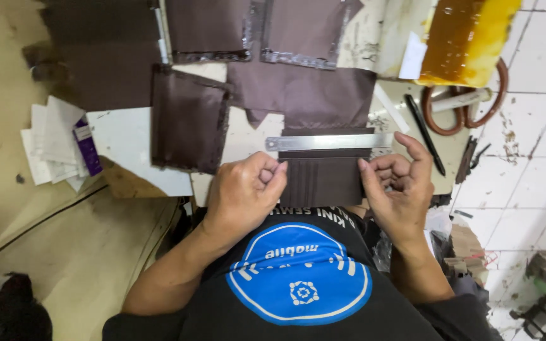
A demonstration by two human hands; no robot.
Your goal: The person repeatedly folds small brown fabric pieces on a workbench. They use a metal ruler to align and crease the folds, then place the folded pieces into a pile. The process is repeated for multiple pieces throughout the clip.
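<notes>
A dark brown leather piece with several stitched slots [322,180] lies at the near edge of the white worktable [124,136]. My left hand [244,196] pinches its left edge with fingers curled. On its right edge my right hand [399,186] grips it, index finger stretched up towards the steel ruler [328,142]. That ruler lies flat across the top of the piece. A larger brown fabric sheet [304,95] sits just behind the ruler.
More brown fabric pieces [188,120] cover the table's far side. A black pen [424,132], scissors with brown handles [466,104] and a yellow glue-stained container [469,38] are at the right. Paper slips [55,142] lie left. White tiled floor is on the right.
</notes>
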